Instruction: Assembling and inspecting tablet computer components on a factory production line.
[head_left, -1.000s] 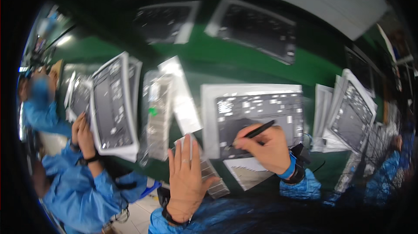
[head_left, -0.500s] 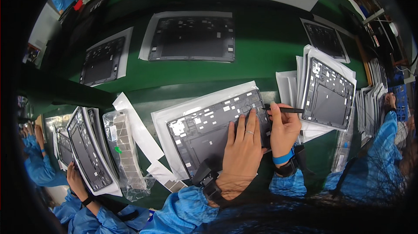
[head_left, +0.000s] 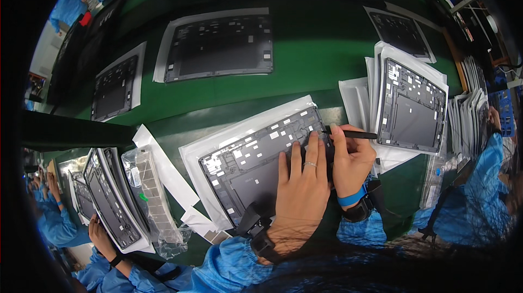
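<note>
A dark grey tablet housing (head_left: 248, 183) with white pads along its upper part lies slightly tilted on white sheets (head_left: 190, 165) in front of me. My left hand (head_left: 301, 192) rests on its right half, fingers stretched out and holding nothing. At its right edge, my right hand (head_left: 353, 161) pinches black tweezers (head_left: 360, 135). Their tip sits near the housing's upper right corner, close to my left fingertips; my fingers partly hide what it touches. Just right of that hand, another tablet housing (head_left: 412, 113) lies on stacked white sheets.
More housings lie across the green table (head_left: 305, 69), one at the far middle (head_left: 218, 48). On the left are a bagged strip of grey pads (head_left: 152, 189), a white paper strip (head_left: 169, 168) and a co-worker's hand (head_left: 101, 237) on a housing stack. Another co-worker's hand (head_left: 494, 117) is at right.
The whole view has shifted slightly. My left hand still lies on the housing, and the tweezers stay at its upper right corner with only a small shift of my right fingers.
</note>
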`<move>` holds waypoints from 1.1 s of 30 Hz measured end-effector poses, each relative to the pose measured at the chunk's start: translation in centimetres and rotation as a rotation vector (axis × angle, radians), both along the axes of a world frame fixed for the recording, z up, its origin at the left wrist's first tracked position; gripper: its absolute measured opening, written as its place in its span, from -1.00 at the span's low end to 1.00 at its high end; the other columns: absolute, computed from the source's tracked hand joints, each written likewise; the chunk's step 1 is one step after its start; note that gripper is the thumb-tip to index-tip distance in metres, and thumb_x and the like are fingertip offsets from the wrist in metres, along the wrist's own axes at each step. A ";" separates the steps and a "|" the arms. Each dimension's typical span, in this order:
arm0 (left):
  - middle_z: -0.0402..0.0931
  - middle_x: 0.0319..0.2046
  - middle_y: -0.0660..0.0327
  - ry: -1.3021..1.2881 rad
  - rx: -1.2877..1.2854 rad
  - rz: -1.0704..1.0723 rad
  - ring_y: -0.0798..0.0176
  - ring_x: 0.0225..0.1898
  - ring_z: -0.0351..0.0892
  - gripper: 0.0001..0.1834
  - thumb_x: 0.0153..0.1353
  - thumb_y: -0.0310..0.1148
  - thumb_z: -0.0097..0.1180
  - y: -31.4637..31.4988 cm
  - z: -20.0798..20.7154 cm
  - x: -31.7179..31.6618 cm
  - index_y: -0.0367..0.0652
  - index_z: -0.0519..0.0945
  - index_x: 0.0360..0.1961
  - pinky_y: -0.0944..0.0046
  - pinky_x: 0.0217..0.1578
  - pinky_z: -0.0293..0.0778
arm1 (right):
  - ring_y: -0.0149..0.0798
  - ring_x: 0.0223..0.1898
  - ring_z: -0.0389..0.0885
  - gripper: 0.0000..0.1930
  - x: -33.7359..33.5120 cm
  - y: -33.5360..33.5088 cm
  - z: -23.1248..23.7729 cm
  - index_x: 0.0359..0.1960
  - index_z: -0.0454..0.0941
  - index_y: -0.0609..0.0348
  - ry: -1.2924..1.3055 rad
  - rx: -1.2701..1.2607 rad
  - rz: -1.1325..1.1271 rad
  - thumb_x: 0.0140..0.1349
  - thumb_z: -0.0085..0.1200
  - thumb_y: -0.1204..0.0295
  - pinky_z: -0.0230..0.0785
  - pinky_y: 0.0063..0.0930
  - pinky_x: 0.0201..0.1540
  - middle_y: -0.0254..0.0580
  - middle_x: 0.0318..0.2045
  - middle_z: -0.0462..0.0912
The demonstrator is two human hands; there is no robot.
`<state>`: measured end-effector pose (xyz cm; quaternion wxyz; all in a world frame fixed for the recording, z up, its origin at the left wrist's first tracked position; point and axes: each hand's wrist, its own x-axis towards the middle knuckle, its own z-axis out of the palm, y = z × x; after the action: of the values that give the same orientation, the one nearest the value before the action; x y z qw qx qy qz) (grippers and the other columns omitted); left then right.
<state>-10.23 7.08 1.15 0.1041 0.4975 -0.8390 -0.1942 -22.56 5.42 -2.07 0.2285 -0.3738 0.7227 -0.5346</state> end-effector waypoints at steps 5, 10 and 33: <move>0.35 0.43 0.12 -0.078 -0.152 -0.022 -0.13 0.32 0.37 -0.18 0.16 -0.14 0.29 -0.7 -0.4 -0.8 -0.23 0.43 0.45 -0.34 0.34 0.33 | -0.51 -0.40 0.65 -0.84 0.1 -0.3 0.1 -0.18 0.69 0.32 -0.046 -0.064 0.002 0.37 0.36 0.46 0.50 -0.58 -0.31 -0.24 -0.41 0.75; 0.38 0.41 0.16 -0.095 -0.107 -0.046 -0.14 0.30 0.38 -0.24 0.25 -0.13 0.20 -1.1 0.2 -0.6 -0.19 0.43 0.46 -0.36 0.30 0.34 | -0.40 -0.28 0.67 -0.85 -0.1 1.1 1.6 -0.11 0.62 0.33 -0.138 -0.171 -0.097 0.44 0.26 0.48 0.56 -0.52 -0.12 -0.19 -0.28 0.69; 0.09 0.62 0.34 -0.051 -0.099 -0.312 0.11 0.61 0.08 -0.27 0.36 0.10 0.13 3.1 -4.6 8.0 0.26 0.36 0.52 -0.79 0.35 -0.10 | 0.23 0.25 0.53 -0.24 3.0 -36.0 -4.1 0.19 0.58 0.45 0.853 -0.047 0.560 0.15 0.45 0.01 0.43 -0.06 0.33 0.19 0.27 0.50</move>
<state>-2.27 10.23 -3.42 0.0757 0.3604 -0.9169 -0.1537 -19.60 -30.57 -6.20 0.0390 -0.7432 0.6114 -0.2688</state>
